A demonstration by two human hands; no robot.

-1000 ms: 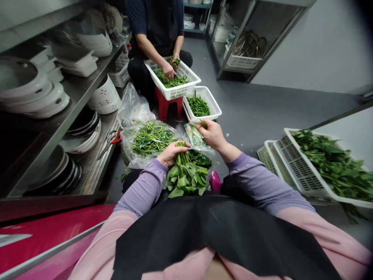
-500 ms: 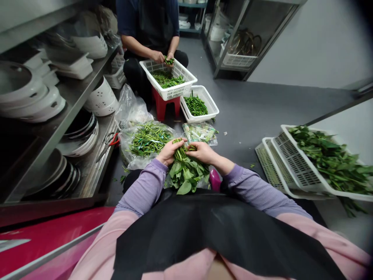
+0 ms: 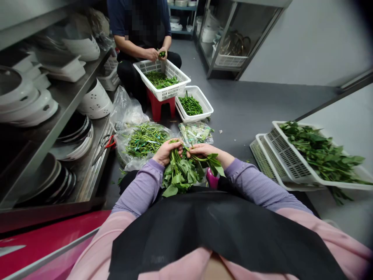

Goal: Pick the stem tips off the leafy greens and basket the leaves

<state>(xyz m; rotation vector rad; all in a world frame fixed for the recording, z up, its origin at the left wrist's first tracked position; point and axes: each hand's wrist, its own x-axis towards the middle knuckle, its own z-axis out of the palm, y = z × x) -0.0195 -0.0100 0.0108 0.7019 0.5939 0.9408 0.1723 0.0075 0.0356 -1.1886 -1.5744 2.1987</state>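
Gripping a bunch of leafy greens by its stems, the left hand has its fingers curled round them, the leaves hanging below the fingers above the black apron. Just beside it, the right hand pinches a leafy sprig between thumb and fingers; the stem runs beneath the palm and the leaves spread out below the wrist. Beyond the left hand, cut green stems lie in a clear plastic bag.

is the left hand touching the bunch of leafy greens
Touching: the head view shows the left hand gripping the bunch by its stems.
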